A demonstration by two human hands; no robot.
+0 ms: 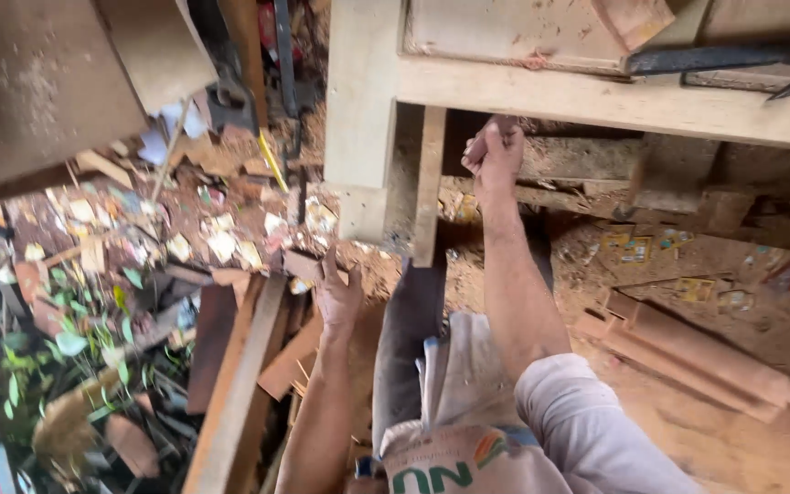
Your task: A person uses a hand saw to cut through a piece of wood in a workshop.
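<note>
From the head view, your right hand is closed in a fist against the upright timber strut under the workbench frame, seemingly for support. Your left hand hangs with fingers spread, gripping nothing, just over the wood offcuts below it.
</note>
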